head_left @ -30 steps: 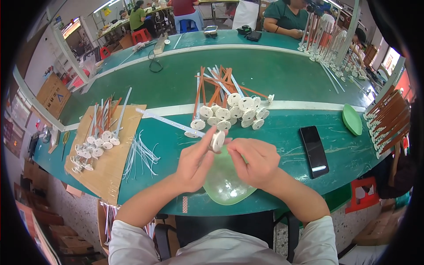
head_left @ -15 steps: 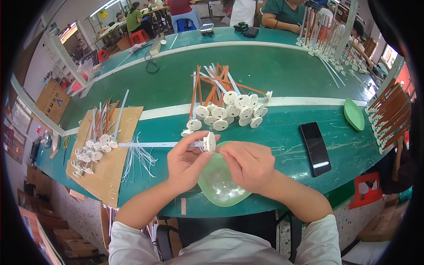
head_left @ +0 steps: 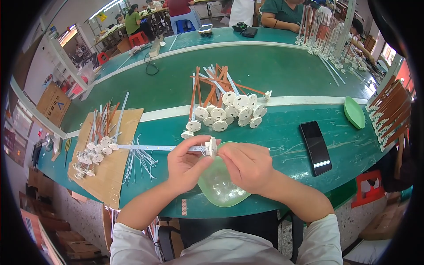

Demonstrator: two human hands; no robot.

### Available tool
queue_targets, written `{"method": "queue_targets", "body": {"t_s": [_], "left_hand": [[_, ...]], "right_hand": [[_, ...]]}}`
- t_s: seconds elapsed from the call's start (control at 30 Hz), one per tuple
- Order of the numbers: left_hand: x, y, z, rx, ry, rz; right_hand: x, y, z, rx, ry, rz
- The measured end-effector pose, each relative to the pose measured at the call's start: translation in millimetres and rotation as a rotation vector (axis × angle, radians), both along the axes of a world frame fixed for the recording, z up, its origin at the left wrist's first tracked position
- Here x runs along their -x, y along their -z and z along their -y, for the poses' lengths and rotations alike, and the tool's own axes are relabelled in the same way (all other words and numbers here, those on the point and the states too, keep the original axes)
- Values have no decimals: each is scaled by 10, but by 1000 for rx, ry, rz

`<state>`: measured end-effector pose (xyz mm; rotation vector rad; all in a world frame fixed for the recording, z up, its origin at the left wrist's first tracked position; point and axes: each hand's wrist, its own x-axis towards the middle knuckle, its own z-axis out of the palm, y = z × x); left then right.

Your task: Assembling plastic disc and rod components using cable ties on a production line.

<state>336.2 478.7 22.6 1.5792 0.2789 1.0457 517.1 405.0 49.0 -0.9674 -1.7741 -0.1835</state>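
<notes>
My left hand is closed around an LED light strip near the white round cap on its end. The strip reaches out to the left over a bundle of thin white wires. Close to the cap's right face, the fingers of my right hand are pinched together; what lies between them is too small to make out. Under both hands sits a light green dish. Beyond them lies a pile of similar strips with white round caps, some backed in brown.
Left, more capped strips lie on a cardboard sheet. To the right are a black phone, another green dish and a stack of brown strips. Scissors rest at the far left. Other people sit across the table.
The capped end of the strip has shifted slightly down and to the right with my left hand. My right hand stays pinched beside the cap, its fingers slightly moved.
</notes>
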Motion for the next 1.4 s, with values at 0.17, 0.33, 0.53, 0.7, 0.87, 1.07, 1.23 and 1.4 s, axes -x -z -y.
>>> {"method": "queue_targets", "body": {"t_s": [0.17,0.33,0.53,0.7,0.87,1.07,1.23,1.4], "left_hand": [[13,24,-14,-4,-13,-24],[28,65,-15,-15,-45,-28],[84,-188,-308,-57,-92,-326],[858,-658,-808,-20,-438,-551],[1981,-1164,-1121,-259,-589,-1150],[3124,-1355,-1333,-590,-655,-1596],[3245,-1223,-1409,-587,-613,-1779],[2735,-1208,-1187,-541,-748,-1852]], "right_hand": [[26,-14,17,3,2,38],[75,58,22,37,-6,33],[20,40,-25,114,10,-88],[-126,160,-112,102,116,49],[-85,163,-131,78,94,98],[-71,102,-85,145,40,130],[-71,174,-96,159,45,135],[-52,172,-122,148,24,139]]}}
